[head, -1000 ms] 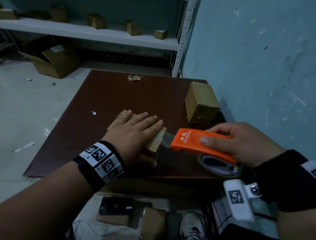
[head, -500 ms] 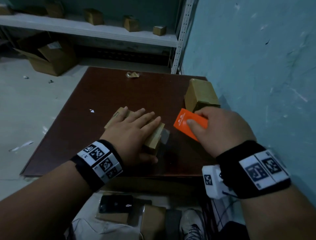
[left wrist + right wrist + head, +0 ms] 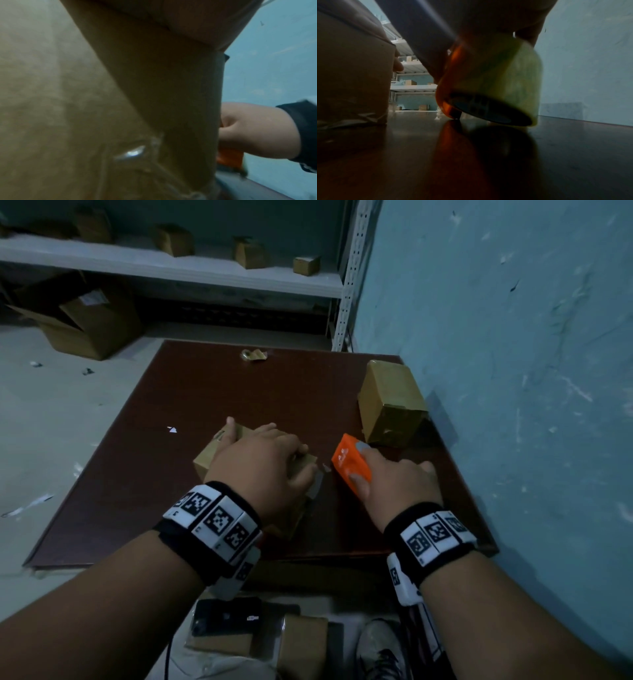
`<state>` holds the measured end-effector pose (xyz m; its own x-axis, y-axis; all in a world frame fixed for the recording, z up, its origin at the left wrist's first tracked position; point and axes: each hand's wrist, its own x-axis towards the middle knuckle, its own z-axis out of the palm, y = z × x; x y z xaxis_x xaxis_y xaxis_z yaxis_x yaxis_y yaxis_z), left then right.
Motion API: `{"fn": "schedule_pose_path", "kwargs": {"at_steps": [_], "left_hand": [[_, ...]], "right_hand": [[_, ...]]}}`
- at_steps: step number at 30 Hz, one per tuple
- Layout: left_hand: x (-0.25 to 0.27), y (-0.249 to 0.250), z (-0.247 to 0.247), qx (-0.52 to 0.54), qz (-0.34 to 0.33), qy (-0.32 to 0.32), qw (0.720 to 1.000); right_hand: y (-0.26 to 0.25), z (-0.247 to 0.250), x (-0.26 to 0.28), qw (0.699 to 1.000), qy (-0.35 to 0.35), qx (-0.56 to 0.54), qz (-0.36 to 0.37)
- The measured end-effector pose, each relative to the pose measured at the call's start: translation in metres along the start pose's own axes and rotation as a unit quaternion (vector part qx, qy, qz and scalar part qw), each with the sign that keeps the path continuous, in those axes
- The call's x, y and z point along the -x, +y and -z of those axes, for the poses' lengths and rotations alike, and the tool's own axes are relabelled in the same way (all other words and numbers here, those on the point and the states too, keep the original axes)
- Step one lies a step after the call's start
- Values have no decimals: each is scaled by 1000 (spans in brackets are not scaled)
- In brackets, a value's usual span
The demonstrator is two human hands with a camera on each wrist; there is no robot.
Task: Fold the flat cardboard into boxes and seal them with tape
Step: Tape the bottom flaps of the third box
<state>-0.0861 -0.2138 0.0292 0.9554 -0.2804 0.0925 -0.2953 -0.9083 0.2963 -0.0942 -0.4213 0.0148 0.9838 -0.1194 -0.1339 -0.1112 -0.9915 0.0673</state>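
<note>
A small brown cardboard box [image 3: 205, 458] lies on the dark wooden table [image 3: 205, 392]. My left hand [image 3: 260, 467] covers it, fingers bent over its far edge and thumb at its right end, where a loose strip of clear tape [image 3: 317, 484] hangs. The box [image 3: 154, 101] fills the left wrist view. Just right of it, my right hand [image 3: 358, 465] grips the orange tape dispenser [image 3: 346, 458], index finger on top and thumb on the near side. In the right wrist view the dispenser [image 3: 447, 94] with its tape roll [image 3: 505, 81] touches the table.
A folded, taped box [image 3: 390, 402] stands by the blue wall [image 3: 513, 371] at the table's right. A crumpled tape scrap [image 3: 253, 355] lies at the far edge. Behind are a shelf [image 3: 171, 272] with several small boxes and an open carton [image 3: 85, 326] on the floor.
My right hand turned the dispenser away from the box's end and set it down on the table beside the box. My left hand's fingers went from flat to bent over the box.
</note>
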Motion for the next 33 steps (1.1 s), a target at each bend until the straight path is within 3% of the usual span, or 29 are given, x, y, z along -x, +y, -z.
{"fn": "schedule_pose_path", "kwargs": {"at_steps": [8,13,19,22,23,24,26,27,30,33], "left_hand": [[-3,11,0,-20,38,-37,998],[-2,15,5,-37,48,-69,996],[-4,12,4,-47,52,-88,994],[-1,9,16,0,41,-102,994],[0,6,20,96,63,-101,988],[3,3,25,236,90,-84,964],[7,-5,33,469,118,19,875],[9,-11,36,505,133,79,849],[12,-39,39,423,191,170,869],[11,-63,28,419,242,115,868]], "right_hand": [[-10,3,10,1000,-10,-22,4],[-10,9,19,991,74,-109,14],[-17,3,19,939,110,-327,17],[-31,-1,23,880,72,-470,18],[-37,-3,26,855,54,-516,19],[-42,-3,28,838,41,-544,20],[-51,-5,33,827,29,-561,28],[-53,-5,33,827,25,-561,28],[-59,-2,33,820,10,-572,8],[-67,3,32,794,-32,-607,-25]]}}
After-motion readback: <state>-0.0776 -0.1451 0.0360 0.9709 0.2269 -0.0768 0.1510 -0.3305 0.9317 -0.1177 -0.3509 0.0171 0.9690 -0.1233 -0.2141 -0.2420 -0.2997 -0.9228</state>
